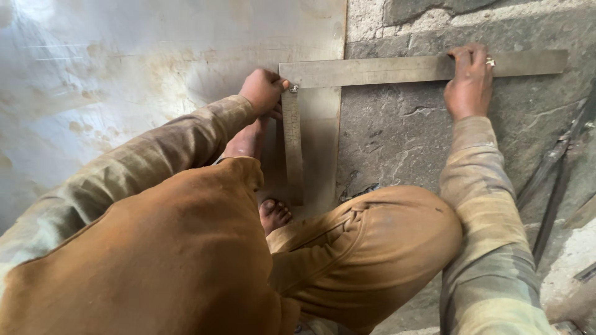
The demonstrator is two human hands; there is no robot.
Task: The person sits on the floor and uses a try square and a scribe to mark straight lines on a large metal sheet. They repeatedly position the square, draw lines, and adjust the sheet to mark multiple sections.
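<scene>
A large metal try square (385, 69) lies on the floor, its long blade running right across the stone and its short arm (292, 149) pointing toward me along the edge of a pale metal sheet (124, 68). My left hand (264, 92) is closed at the square's corner, and a small pointed tool seems to sit in it, though I cannot make it out clearly. My right hand (469, 80) presses flat on the long blade; a ring shows on one finger. I am squatting, knees in brown trousers in front, one bare foot (273, 214) on the sheet.
Grey stone floor (397, 136) lies right of the sheet's edge. Dark metal bars (555, 180) lie at the right side. A rough pale wall base (372, 15) runs along the top.
</scene>
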